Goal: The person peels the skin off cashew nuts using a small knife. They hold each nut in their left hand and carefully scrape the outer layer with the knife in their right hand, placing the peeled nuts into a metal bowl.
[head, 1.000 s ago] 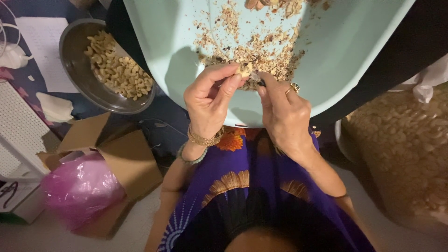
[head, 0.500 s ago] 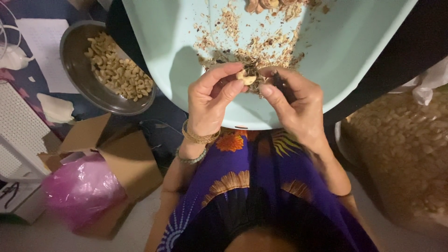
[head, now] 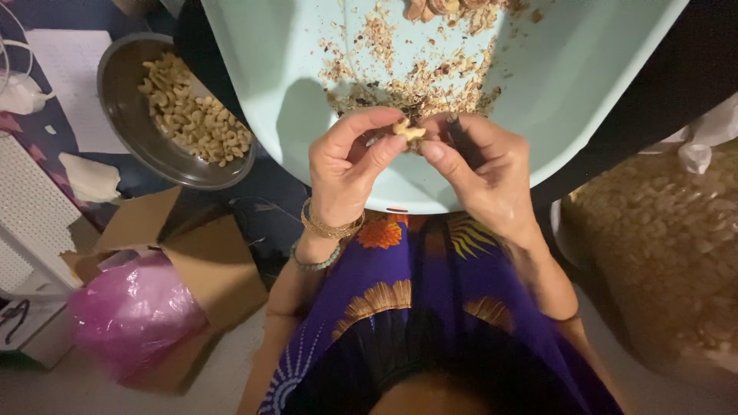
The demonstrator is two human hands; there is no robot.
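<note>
Head view. Left hand (head: 347, 165) and right hand (head: 484, 165) meet over the near rim of a wide, smooth pale-green basin (head: 584, 84). Both are curled, fingertips pinching a single pale, curved nut (head: 407, 131) between them; the left thumb and forefinger grip it from one side, the right thumb presses from the other. A thin dark tool (head: 459, 138) lies along the right fingers; its tip is hidden. The nut sits just above the basin's floor, close to a scatter of brown, flaky husk bits (head: 419, 81), dry and crumbly, spread toward the far wall.

Left wrist carries gold bangles (head: 330, 227) and a bead bracelet. Further left, a round metal bowl (head: 127, 115) holds a heap of pale peeled nuts. Below it, an open cardboard box (head: 204, 265) with a crinkled pink plastic bag (head: 131, 315). At right, a large mass of nuts (head: 661, 246), out of focus.
</note>
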